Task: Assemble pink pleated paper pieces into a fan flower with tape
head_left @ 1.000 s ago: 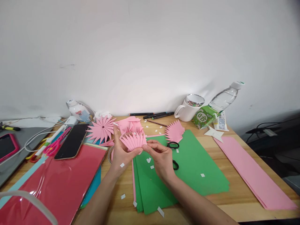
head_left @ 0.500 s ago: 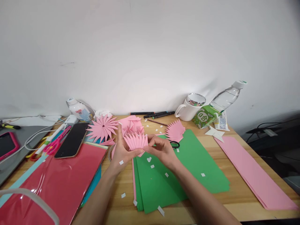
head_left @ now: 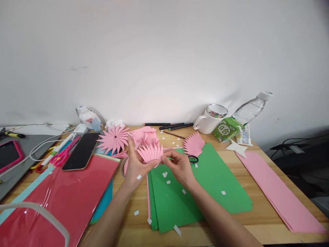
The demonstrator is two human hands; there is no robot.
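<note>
A pleated pink paper fan (head_left: 149, 153) with pointed tips is held between my two hands, above the near-left part of the green paper sheets (head_left: 205, 185). My left hand (head_left: 136, 168) grips its left and lower side, thumb across the front, and a small white paper scrap sticks to the wrist. At the fan's right edge my right hand (head_left: 178, 164) pinches with thumb and fingertips. Behind the fan lie folded pink paper pieces (head_left: 145, 133). A round pink paper pinwheel (head_left: 115, 137) rests to the left, and another pink fan (head_left: 194, 143) to the right.
Black scissor handles (head_left: 193, 159) show beside my right hand. Left are a phone (head_left: 81, 151), pink scissors (head_left: 65, 151) and red paper in plastic (head_left: 66, 195). A mug (head_left: 209, 119), green box (head_left: 224, 129) and water bottle (head_left: 253, 108) stand at back right, pink strips (head_left: 280, 192) nearer. White scraps are scattered.
The view has shifted slightly, so most things sit a little further right. Both hands keep hold of the pink fan, with little change in their grip.
</note>
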